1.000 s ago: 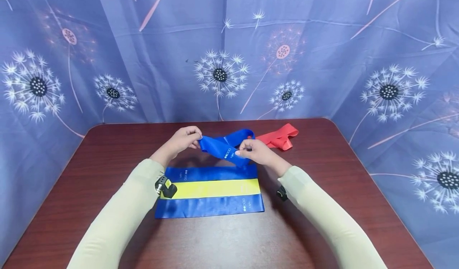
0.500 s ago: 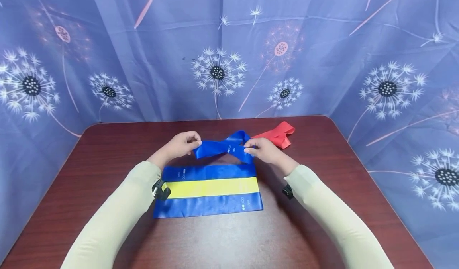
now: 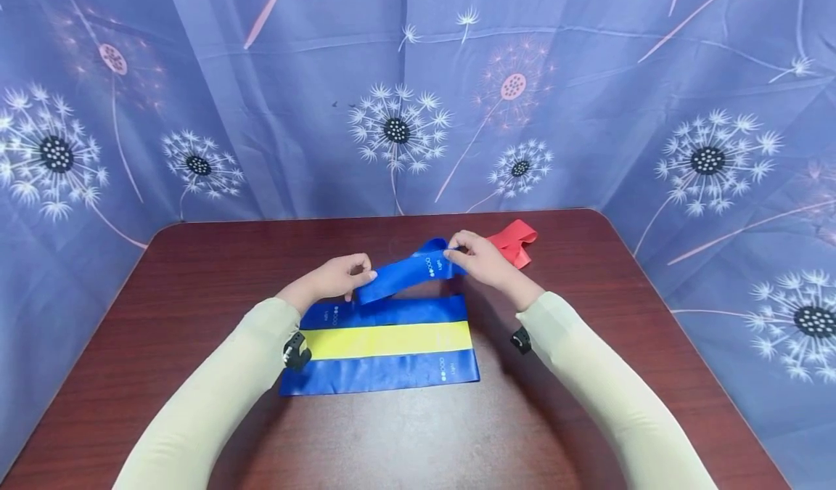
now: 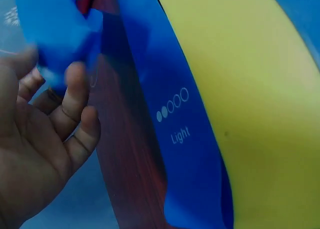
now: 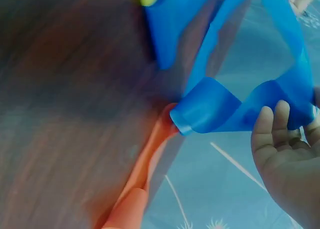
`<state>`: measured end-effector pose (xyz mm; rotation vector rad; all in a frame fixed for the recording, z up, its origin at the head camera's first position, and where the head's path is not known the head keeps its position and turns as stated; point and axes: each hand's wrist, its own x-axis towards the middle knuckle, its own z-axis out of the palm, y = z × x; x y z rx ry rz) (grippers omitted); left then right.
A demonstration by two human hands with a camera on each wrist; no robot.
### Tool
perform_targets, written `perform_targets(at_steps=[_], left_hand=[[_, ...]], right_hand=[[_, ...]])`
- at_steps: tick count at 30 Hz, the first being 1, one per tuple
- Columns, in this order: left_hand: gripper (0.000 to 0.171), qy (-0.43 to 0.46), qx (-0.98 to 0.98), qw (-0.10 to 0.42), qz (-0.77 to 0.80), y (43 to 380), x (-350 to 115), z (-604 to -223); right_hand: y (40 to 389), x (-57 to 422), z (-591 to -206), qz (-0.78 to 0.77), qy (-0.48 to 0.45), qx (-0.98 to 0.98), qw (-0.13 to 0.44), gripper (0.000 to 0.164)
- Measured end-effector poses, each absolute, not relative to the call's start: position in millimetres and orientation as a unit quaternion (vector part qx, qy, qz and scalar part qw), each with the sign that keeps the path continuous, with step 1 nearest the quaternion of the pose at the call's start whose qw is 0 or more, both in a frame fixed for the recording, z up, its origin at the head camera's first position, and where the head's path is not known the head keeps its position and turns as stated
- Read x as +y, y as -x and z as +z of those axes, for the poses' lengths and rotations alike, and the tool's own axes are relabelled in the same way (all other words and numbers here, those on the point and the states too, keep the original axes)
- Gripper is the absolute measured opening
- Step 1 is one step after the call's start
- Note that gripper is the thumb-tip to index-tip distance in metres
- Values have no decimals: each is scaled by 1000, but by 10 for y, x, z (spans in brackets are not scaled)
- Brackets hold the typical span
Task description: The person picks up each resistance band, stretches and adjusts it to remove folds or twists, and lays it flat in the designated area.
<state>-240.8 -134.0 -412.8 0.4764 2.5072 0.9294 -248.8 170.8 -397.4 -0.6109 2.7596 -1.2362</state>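
Note:
A blue resistance band (image 3: 401,276) with small white print is held up between both hands above the table. My left hand (image 3: 339,276) pinches its left end between thumb and fingers. At the other end my right hand (image 3: 480,258) pinches the band's upper edge. In the right wrist view the loop of the blue band (image 5: 210,106) hangs twisted beside that hand. Below lie flat bands in a row: a blue one marked "Light" (image 4: 175,119), a yellow band (image 3: 392,340) in the middle, and another blue band (image 3: 385,374) nearest me.
A crumpled red band (image 3: 516,242) lies on the dark wood table (image 3: 215,272) behind my right hand. A blue curtain (image 3: 294,112) with dandelion prints stands behind the table and along its sides.
The twisted blue band has become straighter between the hands, its printed face turned toward me. My left hand has moved lower and slightly right; the right hand has shifted right and risen a little.

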Motion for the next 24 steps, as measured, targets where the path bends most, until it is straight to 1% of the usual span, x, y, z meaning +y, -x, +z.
perform_targets(at_steps=[3,6,8,10,14,16,21,24], left_hand=[[32,-183,904,212,324,2425,-1322,-4115],[38,-180,906,218,314,2451,-1312,-4106],[37,-170,909,220,312,2469,-1319,-4104],[33,-164,910,217,312,2482,-1332,-4102],[25,-159,912,198,321,2500,-1364,-4091],[23,-163,917,180,318,2510,-1383,-4092],[22,-167,929,130,305,2532,-1501,-4140],[20,-151,930,109,317,2533,-1595,-4149]], right_hand=[[2544,1692,-3908,-437,192,878,20,13],[2606,1697,-3854,-463,183,867,22,16],[2639,1718,-3830,-465,174,868,23,16],[2662,1748,-3813,-464,162,871,27,17],[2697,1817,-3789,-468,146,871,30,17],[2718,1861,-3774,-489,135,862,19,18],[2778,2023,-3732,-580,82,810,-31,19],[2794,2123,-3717,-601,56,797,-35,17]])
